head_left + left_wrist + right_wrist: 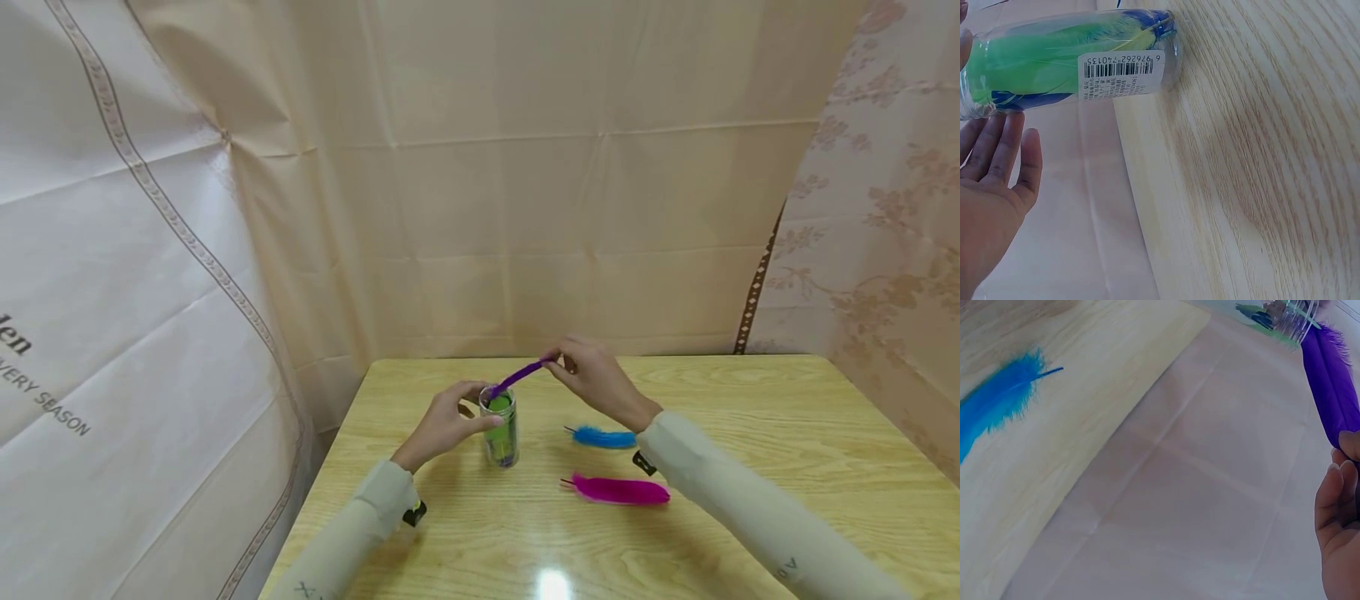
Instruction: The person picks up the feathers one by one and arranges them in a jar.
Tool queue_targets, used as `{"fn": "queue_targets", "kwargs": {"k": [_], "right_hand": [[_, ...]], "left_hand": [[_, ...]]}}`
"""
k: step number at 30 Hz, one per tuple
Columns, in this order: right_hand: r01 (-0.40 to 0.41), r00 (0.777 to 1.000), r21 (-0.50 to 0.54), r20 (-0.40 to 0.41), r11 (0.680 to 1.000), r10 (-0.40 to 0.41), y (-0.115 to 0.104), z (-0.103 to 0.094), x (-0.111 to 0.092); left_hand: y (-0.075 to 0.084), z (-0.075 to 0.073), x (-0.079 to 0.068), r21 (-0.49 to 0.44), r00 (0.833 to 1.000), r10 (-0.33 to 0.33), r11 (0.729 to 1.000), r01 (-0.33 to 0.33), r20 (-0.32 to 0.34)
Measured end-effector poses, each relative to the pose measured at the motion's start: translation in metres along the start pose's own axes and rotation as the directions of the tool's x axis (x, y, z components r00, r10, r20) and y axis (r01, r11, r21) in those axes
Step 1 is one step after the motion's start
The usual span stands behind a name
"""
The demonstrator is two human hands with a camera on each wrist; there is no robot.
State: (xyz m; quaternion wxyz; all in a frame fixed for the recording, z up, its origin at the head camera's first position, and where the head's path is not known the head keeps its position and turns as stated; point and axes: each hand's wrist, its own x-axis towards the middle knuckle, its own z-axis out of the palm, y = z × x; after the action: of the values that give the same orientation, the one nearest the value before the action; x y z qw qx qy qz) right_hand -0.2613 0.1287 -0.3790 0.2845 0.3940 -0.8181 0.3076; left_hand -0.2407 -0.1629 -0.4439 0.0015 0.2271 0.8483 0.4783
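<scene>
A clear plastic jar (507,450) stands upright on the wooden table, with green and dark blue feathers (1041,62) inside. My left hand (441,423) holds it near the rim, thumb on the near side and fingers around the far side. A printed barcode label (1121,74) shows on the jar in the left wrist view. Between thumb and fingertips, my right hand (600,382) pinches one end of a purple feather (521,374). The feather slants down to the left, its other end at the jar's mouth.
To the right of the jar lie a blue feather (604,437), partly behind the right sleeve, and a magenta feather (622,491) nearer to me. Hanging cloth (540,250) rises behind the table's back edge, with more cloth on both sides.
</scene>
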Motion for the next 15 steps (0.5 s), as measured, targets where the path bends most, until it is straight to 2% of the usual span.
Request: {"fn": "queue_targets", "kwargs": {"k": [6,11,15], "right_hand": [[0.105,0.994,-0.012,0.003,0.994,-0.105,0.0,0.004,0.005],[0.224,0.974,-0.023,0.018,0.974,-0.224,-0.004,0.01,0.011],[0.272,0.961,-0.027,0.046,0.962,-0.271,-0.009,0.015,0.014]], "left_hand": [[0.001,0.0,0.0,0.005,1.0,-0.002,1.0,0.002,-0.005],[0.001,0.0,0.001,-0.001,1.0,-0.008,1.0,0.008,-0.007],[0.001,0.0,0.001,-0.003,1.0,-0.004,1.0,0.004,-0.009]]}}
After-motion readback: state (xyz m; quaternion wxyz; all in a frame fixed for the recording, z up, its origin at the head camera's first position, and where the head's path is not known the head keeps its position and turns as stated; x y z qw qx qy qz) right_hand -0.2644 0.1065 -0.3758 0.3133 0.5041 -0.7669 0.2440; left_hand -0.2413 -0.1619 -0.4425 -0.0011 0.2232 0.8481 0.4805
